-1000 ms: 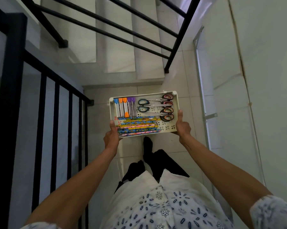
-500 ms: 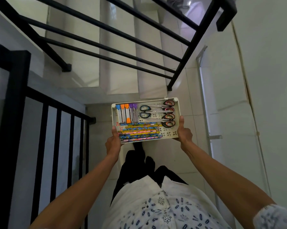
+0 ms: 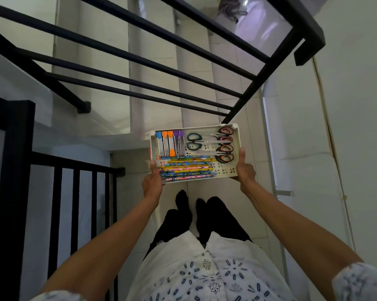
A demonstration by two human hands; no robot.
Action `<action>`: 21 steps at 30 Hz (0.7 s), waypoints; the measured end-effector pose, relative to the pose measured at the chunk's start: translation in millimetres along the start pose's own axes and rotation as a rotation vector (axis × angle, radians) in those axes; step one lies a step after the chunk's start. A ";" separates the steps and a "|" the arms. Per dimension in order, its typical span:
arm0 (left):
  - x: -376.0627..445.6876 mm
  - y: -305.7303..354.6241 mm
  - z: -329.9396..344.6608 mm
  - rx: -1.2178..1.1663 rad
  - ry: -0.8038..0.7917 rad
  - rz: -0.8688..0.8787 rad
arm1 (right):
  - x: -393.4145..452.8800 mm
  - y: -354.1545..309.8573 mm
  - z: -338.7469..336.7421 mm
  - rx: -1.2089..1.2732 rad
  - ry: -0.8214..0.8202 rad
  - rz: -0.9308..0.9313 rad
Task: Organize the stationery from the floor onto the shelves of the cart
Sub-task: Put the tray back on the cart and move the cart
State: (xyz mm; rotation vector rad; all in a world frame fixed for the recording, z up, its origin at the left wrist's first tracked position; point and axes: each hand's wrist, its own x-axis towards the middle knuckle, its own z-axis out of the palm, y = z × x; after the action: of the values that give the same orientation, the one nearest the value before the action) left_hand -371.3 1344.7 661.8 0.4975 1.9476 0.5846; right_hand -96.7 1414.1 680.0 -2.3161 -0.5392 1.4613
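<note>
Left hand (image 3: 152,183) gripping near-left corner of white tray (image 3: 237,148), thumb up over the rim, remaining fingers hidden underneath. Right hand (image 3: 245,170) clamped on near-right edge, thumb along the side wall, other fingers also out of sight below. Tray held level out in front at arm's length, above tiled floor (image 3: 224,192), just short of the bottom stair step (image 3: 126,142). Inside: bundle of patterned pencils (image 3: 187,168) lengthwise along near side, partly covered at left end by the thumb; row of clear tubes with blue, orange and purple caps (image 3: 169,144) at far left; scissors (image 3: 211,144) at far right, dark handles, blades hard to make out against perforated base, exact count unclear. Black railing (image 3: 139,55) crossing overhead and at left. Dark-trousered legs (image 3: 183,216) below tray, feet barely distinguishable. Patterned white garment (image 3: 205,270) cut off at bottom edge. White wall panel (image 3: 302,137) at right.
</note>
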 end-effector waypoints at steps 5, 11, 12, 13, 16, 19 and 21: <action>19.0 24.3 1.9 -0.001 -0.005 -0.015 | 14.6 -26.4 7.3 0.010 -0.010 0.005; 33.7 50.6 7.6 0.021 0.002 -0.017 | 28.6 -57.8 8.7 0.007 -0.058 0.012; 35.7 54.8 8.1 0.023 -0.008 -0.016 | 30.1 -61.9 7.5 0.006 -0.071 0.016; 37.6 58.5 8.6 0.016 -0.026 -0.014 | 31.7 -65.7 6.1 0.001 -0.083 0.020; 40.4 65.8 8.2 -0.009 -0.079 -0.006 | 34.0 -74.4 2.4 0.001 -0.128 0.034; 39.9 68.0 6.7 -0.032 -0.102 -0.017 | 33.3 -78.5 0.7 0.013 -0.174 0.050; 38.2 67.8 5.5 -0.038 -0.110 -0.023 | 31.4 -76.7 0.0 0.018 -0.186 0.056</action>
State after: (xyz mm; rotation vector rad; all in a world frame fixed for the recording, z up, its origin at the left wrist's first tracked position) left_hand -376.1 1421.8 673.1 0.4733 1.8328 0.5670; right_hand -94.4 1496.0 692.5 -2.2118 -0.5121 1.7117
